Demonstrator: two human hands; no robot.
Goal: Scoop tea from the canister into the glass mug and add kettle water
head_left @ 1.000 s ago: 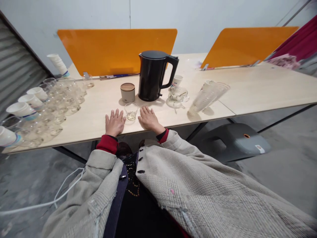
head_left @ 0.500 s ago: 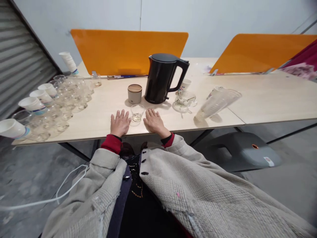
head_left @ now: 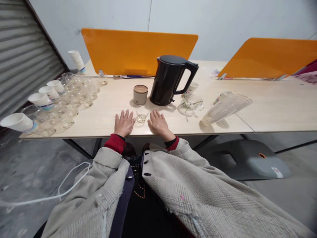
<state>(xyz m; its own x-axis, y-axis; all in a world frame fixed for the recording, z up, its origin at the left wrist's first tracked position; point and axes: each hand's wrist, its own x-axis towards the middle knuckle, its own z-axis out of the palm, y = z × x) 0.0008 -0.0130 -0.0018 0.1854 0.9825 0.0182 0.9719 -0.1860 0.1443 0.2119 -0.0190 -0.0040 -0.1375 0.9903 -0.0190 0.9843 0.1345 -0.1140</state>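
Note:
My left hand (head_left: 125, 123) lies flat on the pale wooden table (head_left: 111, 96), palm down with fingers apart. On the other side of a small clear cup (head_left: 142, 114), my right hand (head_left: 158, 123) rests flat too. The cup stands upright between them, with a little something at its bottom, and neither hand holds it. Behind it are a grey canister (head_left: 140, 95) with a wooden lid and a black electric kettle (head_left: 170, 79), its handle to the right. A clear glass cup (head_left: 190, 103) on a saucer stands right of the kettle.
Several clear cups (head_left: 74, 96) and white paper cups (head_left: 41, 100) crowd the table's left end. A stack of clear plastic cups (head_left: 226, 110) lies tilted at right near a paper cup (head_left: 223, 96). Orange dividers (head_left: 138, 51) stand behind. A grey stool (head_left: 247, 157) is below right.
The whole view has shifted slightly, so the table and things appear further right. Both hands stay flat beside the small clear cup, and nothing was picked up.

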